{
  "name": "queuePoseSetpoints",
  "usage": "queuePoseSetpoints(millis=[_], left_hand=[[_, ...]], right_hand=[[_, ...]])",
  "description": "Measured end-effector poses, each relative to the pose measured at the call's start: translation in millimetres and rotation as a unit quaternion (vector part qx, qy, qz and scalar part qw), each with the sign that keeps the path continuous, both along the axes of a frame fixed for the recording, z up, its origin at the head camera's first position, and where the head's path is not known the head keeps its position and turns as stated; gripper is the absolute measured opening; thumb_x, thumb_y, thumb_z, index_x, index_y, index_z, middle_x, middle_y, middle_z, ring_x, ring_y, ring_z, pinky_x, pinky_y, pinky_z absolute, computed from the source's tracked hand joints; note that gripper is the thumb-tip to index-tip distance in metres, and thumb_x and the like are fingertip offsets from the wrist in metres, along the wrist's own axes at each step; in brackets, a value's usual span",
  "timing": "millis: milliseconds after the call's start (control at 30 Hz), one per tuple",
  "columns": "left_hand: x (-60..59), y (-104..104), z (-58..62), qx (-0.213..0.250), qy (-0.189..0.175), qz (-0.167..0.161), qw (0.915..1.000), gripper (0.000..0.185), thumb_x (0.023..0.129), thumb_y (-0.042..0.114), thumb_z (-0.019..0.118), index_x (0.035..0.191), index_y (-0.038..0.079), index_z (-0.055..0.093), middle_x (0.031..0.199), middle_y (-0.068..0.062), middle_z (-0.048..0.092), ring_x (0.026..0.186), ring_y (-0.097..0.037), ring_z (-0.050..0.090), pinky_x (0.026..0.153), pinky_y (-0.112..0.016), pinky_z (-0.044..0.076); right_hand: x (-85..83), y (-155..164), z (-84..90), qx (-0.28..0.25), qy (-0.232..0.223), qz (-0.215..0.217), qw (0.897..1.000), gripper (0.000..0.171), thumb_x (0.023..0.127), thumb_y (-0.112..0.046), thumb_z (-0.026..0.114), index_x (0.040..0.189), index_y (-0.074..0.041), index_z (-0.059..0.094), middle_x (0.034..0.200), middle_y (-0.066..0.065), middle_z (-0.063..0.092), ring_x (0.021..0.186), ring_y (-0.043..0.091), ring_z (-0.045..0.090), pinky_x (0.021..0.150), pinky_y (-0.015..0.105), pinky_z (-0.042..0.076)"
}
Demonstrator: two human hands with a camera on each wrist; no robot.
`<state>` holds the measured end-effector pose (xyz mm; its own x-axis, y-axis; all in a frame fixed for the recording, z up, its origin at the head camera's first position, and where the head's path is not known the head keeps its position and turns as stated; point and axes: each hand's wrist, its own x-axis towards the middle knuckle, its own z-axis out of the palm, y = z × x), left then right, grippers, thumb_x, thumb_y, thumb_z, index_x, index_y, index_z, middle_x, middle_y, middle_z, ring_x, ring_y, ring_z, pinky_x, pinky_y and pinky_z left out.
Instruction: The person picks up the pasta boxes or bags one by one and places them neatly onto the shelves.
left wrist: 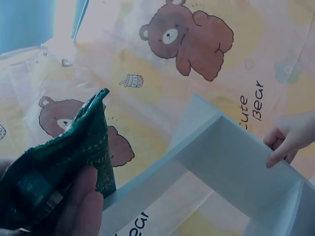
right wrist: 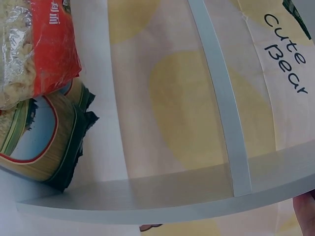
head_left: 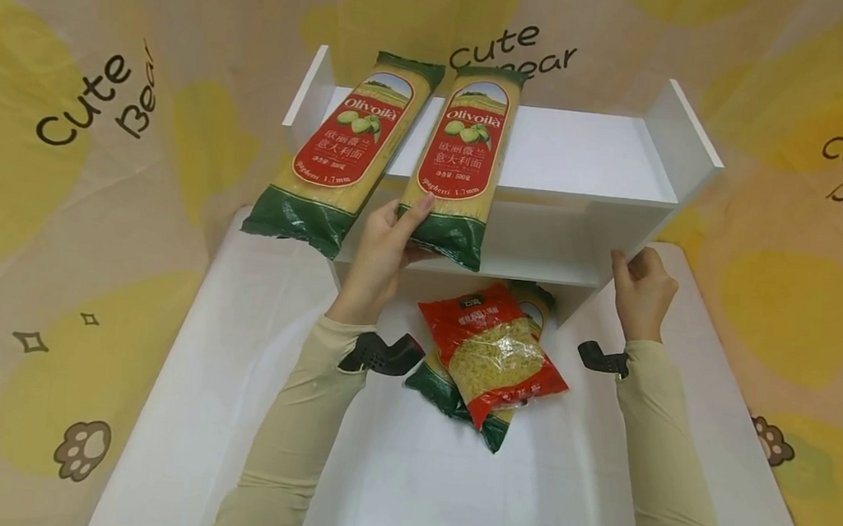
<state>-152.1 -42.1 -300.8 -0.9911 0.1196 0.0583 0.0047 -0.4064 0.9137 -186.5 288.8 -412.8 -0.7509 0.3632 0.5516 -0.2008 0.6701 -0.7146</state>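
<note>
My left hand (head_left: 375,268) grips the lower green end of a spaghetti pack (head_left: 464,147), thumb on its front face and the fingers behind it. That pack leans over the top board of a white shelf (head_left: 587,148). Just left of it, a second spaghetti pack (head_left: 353,130) lies tilted on the same board, its green end jutting past the front edge. On the right, my right hand (head_left: 644,293) pinches the edge of the shelf's side panel, with the thumb on the near side. The left wrist view shows the held pack's crinkled green end (left wrist: 59,162) close up.
Below the shelf, a red bag of pasta (head_left: 496,356) lies across more spaghetti packs (head_left: 441,387) on the white table (head_left: 404,485). The shelf's middle board (head_left: 540,268) spans between the side panels. A patterned cloth (head_left: 223,49) hangs behind.
</note>
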Motion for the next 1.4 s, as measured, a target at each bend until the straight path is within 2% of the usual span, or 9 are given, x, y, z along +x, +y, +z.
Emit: queuePoseSetpoints(millis=[133,300,400,667,900,1100,1167,1333,1400], left_hand=[[5.3,-5,-8.2,-0.003,0.039,-0.014,0.9991,0.043,0.095,0.027,0.047,0.119,-0.009,0.052,0.092,-0.006,0.066,0.073,-0.016,0.067,0.071,-0.036,0.055],[15.0,-12,-24.2,-0.048,0.097,-0.021,0.9940,0.056,0.089,0.050,0.054,0.107,-0.003,0.057,0.084,-0.004,0.070,0.072,-0.020,0.068,0.074,-0.037,0.055],[22.9,-14,-35.7,-0.044,0.121,-0.028,0.9913,0.064,0.084,0.061,0.056,0.105,0.000,0.056,0.085,-0.004,0.070,0.073,-0.021,0.068,0.074,-0.038,0.054],[38.1,-15,-65.8,0.000,0.165,-0.059,0.9845,0.031,0.094,0.028,0.045,0.102,-0.001,0.053,0.084,0.000,0.071,0.071,-0.015,0.067,0.068,-0.030,0.055],[48.9,-13,-93.2,0.003,0.106,-0.052,0.9930,0.023,0.095,0.016,0.042,0.101,-0.003,0.054,0.080,-0.001,0.069,0.068,-0.014,0.066,0.067,-0.030,0.055],[60.3,-9,-122.5,0.013,0.037,-0.059,0.9975,0.020,0.096,0.015,0.042,0.101,0.001,0.056,0.080,-0.001,0.068,0.068,-0.015,0.066,0.068,-0.031,0.055],[63.9,-6,-133.0,0.016,0.010,-0.056,0.9982,0.022,0.097,0.015,0.042,0.102,-0.002,0.055,0.079,-0.001,0.068,0.068,-0.015,0.066,0.068,-0.030,0.055],[72.1,0,-161.3,-0.003,-0.069,-0.043,0.9967,0.031,0.098,0.017,0.045,0.104,-0.011,0.053,0.078,-0.003,0.067,0.069,-0.016,0.066,0.068,-0.030,0.054],[74.9,3,-172.9,-0.016,-0.109,-0.040,0.9931,0.033,0.098,0.019,0.046,0.105,-0.013,0.052,0.078,-0.004,0.066,0.070,-0.017,0.066,0.069,-0.029,0.054]], right_hand=[[-0.5,0,0.0,-0.005,0.000,0.002,1.000,0.024,0.087,-0.009,0.066,0.098,0.012,0.063,0.098,0.025,0.067,0.088,0.038,0.066,0.071,0.005,0.044],[-1.1,0,2.0,0.007,0.000,-0.009,1.000,0.023,0.087,-0.010,0.066,0.097,0.010,0.064,0.098,0.022,0.068,0.088,0.029,0.068,0.071,0.006,0.044],[-1.1,0,3.0,0.009,0.003,-0.009,1.000,0.022,0.087,-0.010,0.066,0.097,0.009,0.064,0.098,0.021,0.068,0.088,0.024,0.069,0.071,0.006,0.044],[-1.1,0,3.6,0.005,-0.004,-0.017,1.000,0.023,0.087,-0.012,0.066,0.097,0.009,0.064,0.098,0.020,0.069,0.088,0.026,0.068,0.072,0.007,0.046],[-1.4,0,2.4,-0.001,-0.002,-0.015,1.000,0.023,0.087,-0.012,0.066,0.098,0.009,0.064,0.098,0.020,0.069,0.088,0.024,0.068,0.073,0.009,0.047],[0.9,0,-1.6,-0.005,-0.014,-0.018,1.000,0.026,0.087,-0.014,0.066,0.098,0.009,0.065,0.098,0.020,0.069,0.076,-0.018,0.052,0.070,0.006,0.044],[1.5,0,-2.3,-0.003,-0.015,-0.021,1.000,0.025,0.087,-0.014,0.066,0.098,0.008,0.065,0.098,0.020,0.069,0.077,-0.014,0.057,0.070,0.005,0.044],[0.7,-2,-1.7,0.003,-0.006,-0.018,1.000,0.025,0.087,-0.014,0.066,0.098,0.008,0.065,0.098,0.019,0.069,0.087,0.026,0.069,0.071,0.006,0.045],[0.0,-2,-1.2,0.006,-0.003,-0.017,1.000,0.025,0.087,-0.014,0.066,0.098,0.008,0.065,0.098,0.020,0.069,0.087,0.028,0.068,0.071,0.006,0.044]])
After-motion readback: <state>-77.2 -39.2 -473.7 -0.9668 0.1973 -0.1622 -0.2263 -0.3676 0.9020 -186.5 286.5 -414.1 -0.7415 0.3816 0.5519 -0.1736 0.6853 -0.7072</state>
